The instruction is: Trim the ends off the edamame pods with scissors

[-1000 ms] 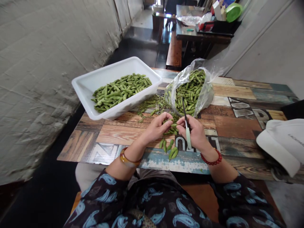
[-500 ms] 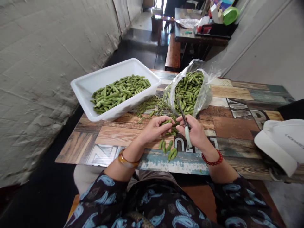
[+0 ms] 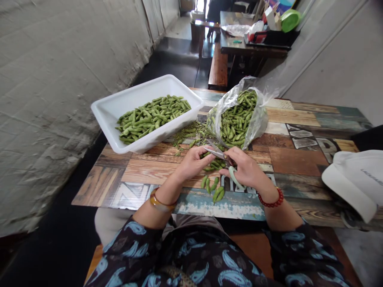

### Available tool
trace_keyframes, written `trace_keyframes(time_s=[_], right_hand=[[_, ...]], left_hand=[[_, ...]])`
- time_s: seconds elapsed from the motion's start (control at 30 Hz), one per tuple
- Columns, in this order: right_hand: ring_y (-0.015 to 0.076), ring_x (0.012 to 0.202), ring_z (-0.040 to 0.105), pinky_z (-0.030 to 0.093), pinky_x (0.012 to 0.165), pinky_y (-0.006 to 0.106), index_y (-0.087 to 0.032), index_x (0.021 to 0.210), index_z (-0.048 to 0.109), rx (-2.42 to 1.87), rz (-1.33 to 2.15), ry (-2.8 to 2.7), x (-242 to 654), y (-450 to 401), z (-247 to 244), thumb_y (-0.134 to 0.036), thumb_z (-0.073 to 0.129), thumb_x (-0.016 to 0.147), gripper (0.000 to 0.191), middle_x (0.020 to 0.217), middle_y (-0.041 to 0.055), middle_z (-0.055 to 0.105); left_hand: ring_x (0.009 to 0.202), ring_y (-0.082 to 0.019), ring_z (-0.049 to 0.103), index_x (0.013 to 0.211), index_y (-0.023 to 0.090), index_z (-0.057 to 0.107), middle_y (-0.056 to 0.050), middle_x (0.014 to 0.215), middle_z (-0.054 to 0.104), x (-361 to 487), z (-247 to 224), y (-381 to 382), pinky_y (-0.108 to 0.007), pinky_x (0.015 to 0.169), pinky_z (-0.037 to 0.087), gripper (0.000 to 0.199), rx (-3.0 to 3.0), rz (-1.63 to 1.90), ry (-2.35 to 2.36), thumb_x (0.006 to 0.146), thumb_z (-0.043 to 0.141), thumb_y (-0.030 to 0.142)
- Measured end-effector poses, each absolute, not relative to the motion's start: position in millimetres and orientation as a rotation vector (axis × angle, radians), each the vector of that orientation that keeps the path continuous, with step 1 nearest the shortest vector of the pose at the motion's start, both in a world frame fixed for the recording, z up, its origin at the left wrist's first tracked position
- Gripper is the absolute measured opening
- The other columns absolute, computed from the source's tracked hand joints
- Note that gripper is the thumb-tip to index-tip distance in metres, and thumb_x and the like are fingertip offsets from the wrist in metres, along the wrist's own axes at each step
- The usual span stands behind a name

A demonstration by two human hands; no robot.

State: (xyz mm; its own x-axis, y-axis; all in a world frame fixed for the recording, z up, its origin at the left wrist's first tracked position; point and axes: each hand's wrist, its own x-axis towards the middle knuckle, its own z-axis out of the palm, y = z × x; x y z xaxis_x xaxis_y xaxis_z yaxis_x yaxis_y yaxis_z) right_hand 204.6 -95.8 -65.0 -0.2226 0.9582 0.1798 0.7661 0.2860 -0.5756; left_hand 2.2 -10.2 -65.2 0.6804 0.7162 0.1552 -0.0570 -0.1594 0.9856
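My left hand (image 3: 192, 162) is closed in a pinch on an edamame pod (image 3: 205, 154), mostly hidden by the fingers. My right hand (image 3: 245, 167) grips a pair of scissors (image 3: 216, 153) with pale green handles; its parted blades point left, at the left fingertips. Under the hands lies a small heap of pods (image 3: 216, 164), and several loose pods (image 3: 219, 194) are nearer the table's front edge. Just beyond, a clear plastic bag (image 3: 259, 121) lies with its mouth towards me, full of pods. A white tub (image 3: 106, 129) at the left holds many more pods.
Trimmed stems and scraps (image 3: 191, 133) are strewn between tub and bag. A white cap (image 3: 353, 179) sits at the right end of the patterned table (image 3: 149, 169). Behind are a wooden bench (image 3: 218, 67) and another table (image 3: 236, 47) with a black tray. A wall (image 3: 60, 79) runs along the left.
The scissors have swung from pointing away from me to pointing left, and their blades have parted at the left fingertips. My left hand stays in nearly the same place.
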Motion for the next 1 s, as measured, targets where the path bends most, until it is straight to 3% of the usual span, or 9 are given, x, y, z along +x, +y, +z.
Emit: trace_keyframes(time_s=[0.37,0.5,0.7,1.0], right_hand=[[0.023,0.083,0.057,0.048,0.073,0.035,-0.021,0.1,0.056,-1.591,0.397,-2.17,207.9,-98.4,-64.3,-0.035,0.066,0.091,0.02,0.095,0.0059,0.055],[0.0228,0.083,0.057,0.046,0.071,0.033,-0.021,0.096,0.055,-1.647,0.366,-2.206,208.9,-99.9,-62.3,-0.034,0.064,0.092,0.017,0.095,0.0064,0.055],[0.0223,0.082,0.056,0.045,0.072,0.033,-0.021,0.095,0.056,-1.634,0.358,-2.181,208.8,-98.5,-64.8,-0.034,0.065,0.093,0.016,0.094,0.0064,0.058],[0.0207,0.079,0.055,0.042,0.07,0.032,-0.021,0.084,0.051,-1.573,0.384,-2.193,207.7,-98.5,-67.2,-0.031,0.063,0.093,0.018,0.089,0.0057,0.059]], left_hand=[[0.083,-0.017,0.061,0.095,0.015,0.074,-0.007,0.09,0.07,1.0,-67.8,-9.3,-0.026,0.076,0.046,0.035,1.617,0.703,0.481,0.091,0.062,0.048],[0.074,-0.015,0.055,0.101,0.014,0.073,-0.004,0.081,0.064,1.0,-74.6,-7.2,-0.026,0.072,0.043,0.039,1.683,0.644,0.495,0.095,0.057,0.048],[0.093,-0.02,0.055,0.096,0.014,0.077,-0.007,0.091,0.063,-0.7,-74.5,-2.6,-0.032,0.089,0.043,0.036,1.8,0.793,0.531,0.092,0.061,0.047],[0.088,-0.02,0.058,0.088,0.019,0.08,-0.007,0.087,0.067,-1.8,-71.7,0.8,-0.033,0.086,0.045,0.029,1.782,0.825,0.523,0.088,0.068,0.045]])
